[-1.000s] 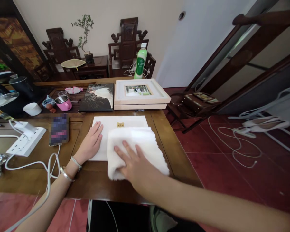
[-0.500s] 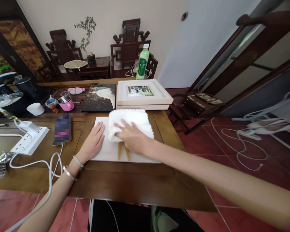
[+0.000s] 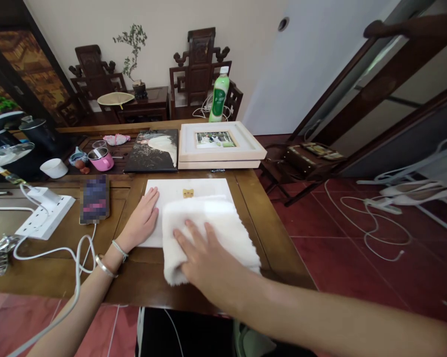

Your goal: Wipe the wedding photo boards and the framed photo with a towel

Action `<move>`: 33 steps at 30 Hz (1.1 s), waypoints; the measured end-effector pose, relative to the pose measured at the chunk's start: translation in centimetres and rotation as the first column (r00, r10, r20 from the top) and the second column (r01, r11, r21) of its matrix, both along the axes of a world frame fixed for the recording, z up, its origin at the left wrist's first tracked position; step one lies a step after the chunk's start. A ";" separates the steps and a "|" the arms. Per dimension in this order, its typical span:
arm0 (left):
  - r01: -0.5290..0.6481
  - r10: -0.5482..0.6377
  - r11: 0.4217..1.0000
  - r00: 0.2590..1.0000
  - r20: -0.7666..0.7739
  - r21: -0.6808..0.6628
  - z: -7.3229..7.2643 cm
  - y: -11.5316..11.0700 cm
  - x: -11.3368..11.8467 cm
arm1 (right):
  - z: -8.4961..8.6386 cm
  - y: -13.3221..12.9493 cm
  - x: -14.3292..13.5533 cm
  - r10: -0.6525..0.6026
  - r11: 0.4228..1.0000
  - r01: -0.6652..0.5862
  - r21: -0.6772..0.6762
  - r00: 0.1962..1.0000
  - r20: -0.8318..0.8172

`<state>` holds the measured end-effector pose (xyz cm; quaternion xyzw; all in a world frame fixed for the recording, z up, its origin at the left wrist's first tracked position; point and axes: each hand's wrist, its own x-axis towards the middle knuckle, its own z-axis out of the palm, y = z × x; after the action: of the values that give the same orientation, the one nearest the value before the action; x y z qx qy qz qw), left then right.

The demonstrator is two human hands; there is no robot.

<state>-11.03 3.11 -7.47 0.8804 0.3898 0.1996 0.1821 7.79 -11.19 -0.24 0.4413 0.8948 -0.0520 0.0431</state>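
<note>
My left hand (image 3: 142,219) lies flat on the left part of a white board (image 3: 163,187), fingers stretched out. A folded white towel (image 3: 223,218) is under my right hand (image 3: 204,263), its fingers spread over the top and the thumb at the towel's left fold. The towel covers the lower right of the board and hangs over its near edge onto the table. Just above the towel, a small tan animal-head shape (image 3: 188,193) shows on the board. Whatever else is on the board there is hidden by the towel.
Behind the board are stacked picture frames (image 3: 223,157), a dark photo panel (image 3: 143,153) and a green bottle (image 3: 219,95). To the left are a phone (image 3: 95,198), a power strip (image 3: 46,218) with loose white cables, a pink mug (image 3: 101,158) and a white cup (image 3: 54,168).
My right hand has pulled the towel toward me, off the board's far part. The tan head shape has come into view, while the two tan prongs are now covered. My left hand stays put.
</note>
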 end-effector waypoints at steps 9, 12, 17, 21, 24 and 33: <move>0.017 -0.016 0.999 0.998 -0.053 0.032 0.2 -0.2 0.1 | 0.7 3.5 1.4 -0.053 0.998 0.053 -0.045 0.998 -0.016; 0.021 -0.019 0.999 0.999 -0.045 0.039 0.2 -0.2 0.0 | 0.7 7.1 1.5 -0.143 0.990 0.143 -0.001 0.990 0.016; 0.026 -0.025 0.999 0.999 -0.028 0.033 0.1 -0.1 0.0 | 0.4 10.2 1.1 -0.201 0.979 0.200 0.045 0.979 0.034; 0.020 -0.019 1.000 0.999 -0.026 0.019 0.1 -0.1 0.1 | -0.4 7.4 0.0 -0.176 0.980 0.172 0.098 0.983 0.040; 0.014 -0.014 1.000 0.999 -0.037 0.006 0.1 -0.1 0.0 | -0.9 3.3 -0.9 -0.064 0.992 0.060 0.110 0.998 0.027; 0.024 -0.023 1.000 0.999 -0.039 0.017 0.0 -0.1 0.0 | 0.3 1.0 0.1 0.014 0.997 -0.016 -0.077 1.000 -0.016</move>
<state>-11.08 3.06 -7.45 0.8902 0.3811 0.1836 0.1692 7.90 -10.18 0.07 0.4322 0.8957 -0.0894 0.0536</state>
